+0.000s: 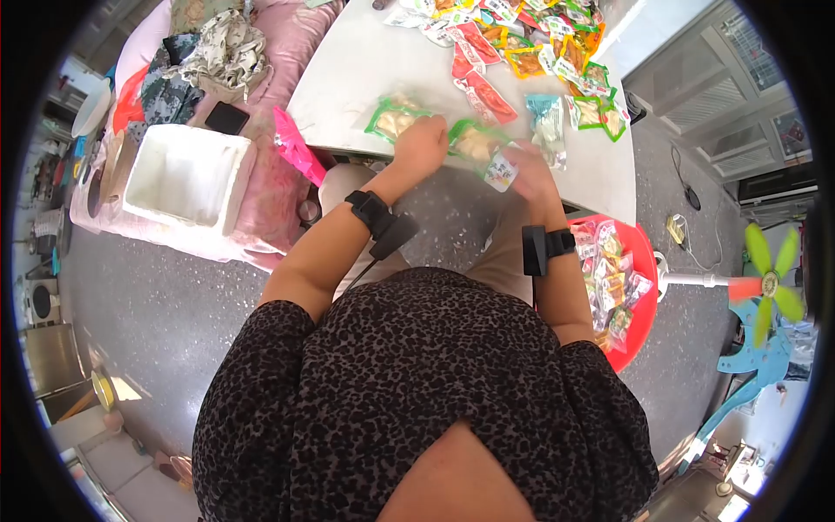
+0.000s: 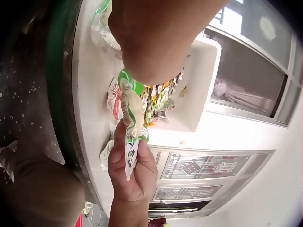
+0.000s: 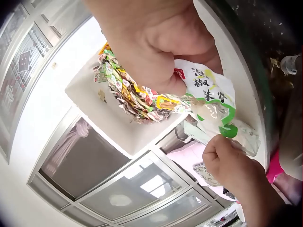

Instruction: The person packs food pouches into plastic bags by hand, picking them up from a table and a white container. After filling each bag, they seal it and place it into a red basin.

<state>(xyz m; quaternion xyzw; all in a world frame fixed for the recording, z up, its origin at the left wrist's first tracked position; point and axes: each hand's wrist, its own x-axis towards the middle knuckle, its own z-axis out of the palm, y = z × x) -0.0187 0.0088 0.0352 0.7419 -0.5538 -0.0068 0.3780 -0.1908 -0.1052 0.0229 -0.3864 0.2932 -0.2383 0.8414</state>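
Note:
Between my two hands is a clear food packet (image 1: 474, 141) with green edges, pale pieces inside and a white printed label. My right hand (image 1: 532, 172) pinches its label end between thumb and fingers, as the left wrist view shows. My left hand (image 1: 422, 145) has curled fingers and grips the opposite green corner (image 3: 229, 130) in the right wrist view. A second green-edged packet (image 1: 393, 120) lies on the white table (image 1: 348, 87), just beyond my left hand. Red packets (image 1: 487, 96) and a pale blue-topped packet (image 1: 546, 122) lie beyond my right hand.
Many colourful packets (image 1: 557, 43) are heaped at the table's far end, by a white box (image 2: 208, 61). A red basin (image 1: 642, 296) of packets stands low at the right, near a fan (image 1: 770, 283). At the left, a white foam box (image 1: 187, 178) rests on pink bedding.

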